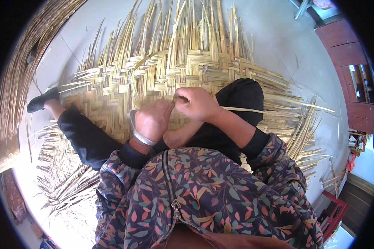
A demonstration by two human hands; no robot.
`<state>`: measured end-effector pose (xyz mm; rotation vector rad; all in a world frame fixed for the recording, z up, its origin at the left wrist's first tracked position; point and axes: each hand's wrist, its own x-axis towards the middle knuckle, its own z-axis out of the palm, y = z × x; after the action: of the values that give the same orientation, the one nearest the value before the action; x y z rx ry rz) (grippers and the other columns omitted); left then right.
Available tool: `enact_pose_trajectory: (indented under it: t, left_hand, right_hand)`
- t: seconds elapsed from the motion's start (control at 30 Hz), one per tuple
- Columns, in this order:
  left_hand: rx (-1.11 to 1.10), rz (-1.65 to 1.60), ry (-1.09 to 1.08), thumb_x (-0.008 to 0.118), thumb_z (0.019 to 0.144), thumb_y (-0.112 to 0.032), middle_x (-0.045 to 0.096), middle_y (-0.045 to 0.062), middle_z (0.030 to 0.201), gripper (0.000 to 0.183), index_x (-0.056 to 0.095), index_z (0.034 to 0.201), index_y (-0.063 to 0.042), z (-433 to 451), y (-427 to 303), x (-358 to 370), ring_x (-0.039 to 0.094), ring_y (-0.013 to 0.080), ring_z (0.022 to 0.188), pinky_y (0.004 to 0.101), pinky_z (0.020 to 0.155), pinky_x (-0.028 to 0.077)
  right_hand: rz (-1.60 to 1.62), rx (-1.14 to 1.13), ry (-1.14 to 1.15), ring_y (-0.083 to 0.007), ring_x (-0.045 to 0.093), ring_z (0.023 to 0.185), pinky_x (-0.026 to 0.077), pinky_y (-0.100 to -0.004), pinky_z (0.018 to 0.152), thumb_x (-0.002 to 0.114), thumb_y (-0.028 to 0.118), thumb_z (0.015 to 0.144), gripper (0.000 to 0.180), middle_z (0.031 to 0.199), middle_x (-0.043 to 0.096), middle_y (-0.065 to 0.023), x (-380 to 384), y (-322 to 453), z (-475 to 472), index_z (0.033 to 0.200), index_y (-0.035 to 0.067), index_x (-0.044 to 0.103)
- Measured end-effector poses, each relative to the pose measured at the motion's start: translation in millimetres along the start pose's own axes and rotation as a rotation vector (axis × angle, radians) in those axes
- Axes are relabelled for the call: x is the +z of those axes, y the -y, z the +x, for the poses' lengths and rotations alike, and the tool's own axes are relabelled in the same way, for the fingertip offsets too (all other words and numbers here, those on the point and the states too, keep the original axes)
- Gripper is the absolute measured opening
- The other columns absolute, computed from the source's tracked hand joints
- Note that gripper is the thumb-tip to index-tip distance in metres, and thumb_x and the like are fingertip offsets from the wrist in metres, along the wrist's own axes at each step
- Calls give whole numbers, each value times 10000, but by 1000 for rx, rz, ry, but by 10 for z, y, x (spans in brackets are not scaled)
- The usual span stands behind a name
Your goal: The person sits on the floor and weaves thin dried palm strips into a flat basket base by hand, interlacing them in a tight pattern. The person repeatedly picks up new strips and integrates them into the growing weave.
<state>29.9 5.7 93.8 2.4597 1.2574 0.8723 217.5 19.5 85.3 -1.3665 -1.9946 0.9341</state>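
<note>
My left hand [152, 119], with a pale bangle at its wrist, and my right hand [198, 104] meet over a woven mat of split reeds [193, 73]. Both have their fingers closed on a pale reed strip [138, 65]. From my left hand the strip arches up and over the mat; a pale length [243, 109] also stretches right from beneath my right wrist. Loose reed ends fan out at the far edge of the mat. The fingertips cover the part of the strip between them.
I sit on the mat, my black-trousered legs [84, 137] across it. A tall bundle of reeds [28, 62] lies at the left. Loose reeds [302, 133] rest on the mat's right side. Red-brown cabinets [346, 49] and a red wooden frame [332, 214] stand at the right.
</note>
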Motion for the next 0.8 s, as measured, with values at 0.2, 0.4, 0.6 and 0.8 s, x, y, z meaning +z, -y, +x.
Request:
enact_pose_trajectory:
  t: [0.2, 0.4, 0.6, 0.8]
  left_hand:
    - [-6, 16, -19, 641, 879, -153, 563, 93, 645, 167, 557, 745, -95, -44, 2, 34, 583, 296, 579, 415, 509, 454]
    - [6, -3, -32, 640, 872, -145, 575, 95, 673, 154, 557, 756, -90, -38, -2, 26, 591, 288, 588, 404, 519, 460]
    - [39, -58, -27, 623, 862, -138, 571, 91, 676, 107, 561, 790, -91, -69, -25, 31, 596, 289, 595, 402, 524, 464]
    - [16, -69, -29, 634, 827, -130, 587, 88, 691, 68, 576, 813, -96, -116, 12, 51, 608, 292, 604, 413, 516, 473]
  right_hand:
    - [464, 397, 207, -233, 599, 585, 476, -365, 588, 608, 199, 822, 202, 650, 615, -157, 75, -55, 20, 798, -1, 628]
    - [152, 1, 236, -369, 613, 642, 474, -441, 611, 568, 180, 874, 182, 734, 640, -200, -218, 31, -38, 840, 8, 614]
    - [-126, 2, 217, -438, 595, 713, 459, -512, 632, 550, 193, 845, 165, 746, 616, -213, -147, 77, -49, 829, 38, 606]
    - [5, 127, 122, -411, 590, 675, 466, -457, 607, 559, 164, 828, 149, 757, 621, -212, 0, 91, -94, 866, 35, 623]
